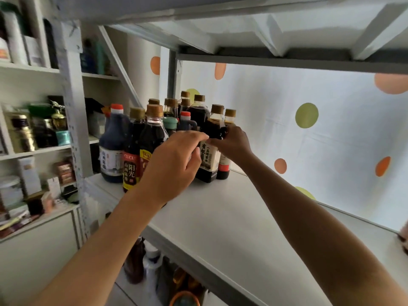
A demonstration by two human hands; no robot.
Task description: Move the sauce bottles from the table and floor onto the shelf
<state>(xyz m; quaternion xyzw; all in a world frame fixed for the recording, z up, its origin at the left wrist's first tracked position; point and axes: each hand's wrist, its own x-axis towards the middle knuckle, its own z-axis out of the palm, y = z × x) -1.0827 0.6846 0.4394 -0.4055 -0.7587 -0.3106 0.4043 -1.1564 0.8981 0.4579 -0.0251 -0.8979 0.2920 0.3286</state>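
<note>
Several dark sauce bottles (152, 138) with brown or red caps stand packed together at the left end of the white shelf (231, 213). At the group's right front stands a dark bottle with a white label (209, 160), and a slimmer red-labelled bottle (224, 166) is beside it. My right hand (231, 144) grips the white-labelled bottle at its shoulder from the right. My left hand (174, 162) curls round its left side, fingertips meeting the right hand's fingers. The bottle stands upright on the shelf board.
The shelf above (287, 60) hangs low over the bottle caps. A white dotted curtain (309, 133) backs the shelf. Bare board runs to the right of the bottles. More bottles (134, 266) stand on the level below. A white cabinet (22, 131) with jars is at the left.
</note>
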